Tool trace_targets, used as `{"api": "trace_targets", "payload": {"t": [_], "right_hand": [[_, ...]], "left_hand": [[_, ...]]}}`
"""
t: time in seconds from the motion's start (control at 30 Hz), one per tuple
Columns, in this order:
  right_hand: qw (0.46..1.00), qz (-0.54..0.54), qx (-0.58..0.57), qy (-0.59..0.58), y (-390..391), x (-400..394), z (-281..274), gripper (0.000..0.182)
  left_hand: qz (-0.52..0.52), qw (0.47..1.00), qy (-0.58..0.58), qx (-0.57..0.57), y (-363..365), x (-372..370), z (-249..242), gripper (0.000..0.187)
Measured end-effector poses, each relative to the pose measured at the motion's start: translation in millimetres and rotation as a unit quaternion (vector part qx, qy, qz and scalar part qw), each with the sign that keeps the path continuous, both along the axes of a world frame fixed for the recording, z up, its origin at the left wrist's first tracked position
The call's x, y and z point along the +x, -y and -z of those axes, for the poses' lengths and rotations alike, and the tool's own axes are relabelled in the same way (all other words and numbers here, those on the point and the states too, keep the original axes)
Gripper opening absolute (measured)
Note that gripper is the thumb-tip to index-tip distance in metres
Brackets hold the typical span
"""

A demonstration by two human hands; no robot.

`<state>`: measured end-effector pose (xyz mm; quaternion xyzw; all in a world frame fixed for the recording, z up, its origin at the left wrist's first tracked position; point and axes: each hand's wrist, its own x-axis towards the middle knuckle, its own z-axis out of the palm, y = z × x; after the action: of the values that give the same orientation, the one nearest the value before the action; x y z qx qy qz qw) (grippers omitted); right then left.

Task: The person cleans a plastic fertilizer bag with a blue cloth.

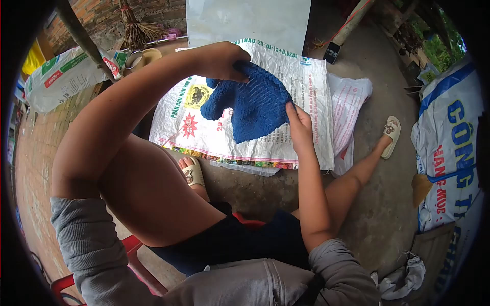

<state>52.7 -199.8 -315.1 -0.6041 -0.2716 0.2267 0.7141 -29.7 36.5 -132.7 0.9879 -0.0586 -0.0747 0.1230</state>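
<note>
A dark blue knitted garment (255,104) is spread flat on a white printed sack (224,132) that is laid on the concrete floor (377,204). The knit is thick and ribbed, with a short sleeve-like part seen sticking out toward the left; its lower edge is curved and lies across the sack's red and black lettering. The upper edge of the garment is pinched by the left hand (222,61), whose fingers are closed on the fabric. The right edge is gripped by the right hand (298,122), fingers together on the knit. A second white sack (349,102) is seen just beside the first, partly under it. A beige sandal (392,133) is worn on the outstretched foot at the right, and a broom (135,28) is propped against the brick wall behind.
</note>
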Motion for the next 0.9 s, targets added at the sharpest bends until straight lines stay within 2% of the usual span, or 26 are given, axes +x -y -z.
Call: {"api": "trace_targets", "payload": {"t": [0.07, 0.1, 0.17, 0.2, 0.23, 0.3, 0.33, 0.37, 0.43, 0.47, 0.57, 0.63, 0.67, 0.7, 0.77, 0.83, 0.9], "right_hand": [[0.997, -0.008, 0.076, -0.005, 1, 6, -6, 0.030], [0.997, -0.008, 0.076, -0.005, 1, 0, -13, 0.030], [0.982, -0.003, 0.178, 0.069, 0, -14, -24, 0.051], [0.985, -0.030, 0.159, 0.068, 2, -12, -22, 0.064], [0.985, -0.028, 0.159, 0.065, 1, -13, -20, 0.064], [0.993, 0.014, 0.099, 0.063, -1, -17, -18, 0.056], [0.993, 0.059, 0.045, 0.091, 2, -15, -22, 0.039], [0.993, 0.059, 0.046, 0.089, 5, -10, -19, 0.039], [0.998, 0.067, 0.005, 0.008, 10, -1, -18, 0.022], [0.995, 0.089, 0.037, 0.013, 13, -2, -22, 0.016], [0.999, 0.032, 0.045, 0.000, 29, 19, -14, 0.019], [0.999, 0.039, 0.032, 0.009, 37, 25, -15, 0.020], [0.998, 0.047, 0.039, 0.004, 40, 30, -12, 0.020], [0.997, 0.055, 0.047, -0.001, 43, 32, -11, 0.019], [0.995, 0.074, 0.067, -0.027, 46, 34, -12, 0.020], [0.980, 0.109, 0.122, -0.114, 47, 35, -14, 0.022], [0.977, 0.106, 0.131, -0.129, 46, 36, -10, 0.023]], "left_hand": [[0.018, 0.996, 0.084, 0.002, 14, 8, 8, 0.037], [0.018, 0.996, 0.083, 0.002, 24, 10, 10, 0.037], [-0.016, 0.979, 0.150, -0.136, 46, 13, 15, 0.039], [-0.015, 0.976, 0.163, -0.146, 56, 15, 16, 0.039], [-0.013, 0.976, 0.160, -0.146, 64, 15, 15, 0.039], [0.015, 0.993, 0.068, -0.096, 75, 13, 12, 0.040], [0.022, 0.995, 0.044, -0.082, 80, 9, 8, 0.038], [0.021, 0.996, 0.042, -0.081, 79, 10, 9, 0.038], [0.036, 0.999, 0.009, -0.026, 64, 13, 17, 0.036], [0.033, 0.999, 0.006, -0.028, 55, 14, 21, 0.034], [0.026, 1.000, 0.006, 0.008, 21, 16, 34, 0.032], [0.022, 1.000, 0.005, 0.000, 7, 14, 31, 0.030], [-0.004, 0.996, -0.065, 0.055, 3, 19, 24, 0.034], [-0.023, 0.996, -0.060, 0.069, 1, 19, 19, 0.034], [-0.108, 0.991, -0.076, 0.021, -1, 18, 10, 0.033], [-0.136, 0.987, -0.082, 0.002, -3, 21, 10, 0.035], [-0.142, 0.976, 0.002, -0.164, -5, 21, 16, 0.036]]}}
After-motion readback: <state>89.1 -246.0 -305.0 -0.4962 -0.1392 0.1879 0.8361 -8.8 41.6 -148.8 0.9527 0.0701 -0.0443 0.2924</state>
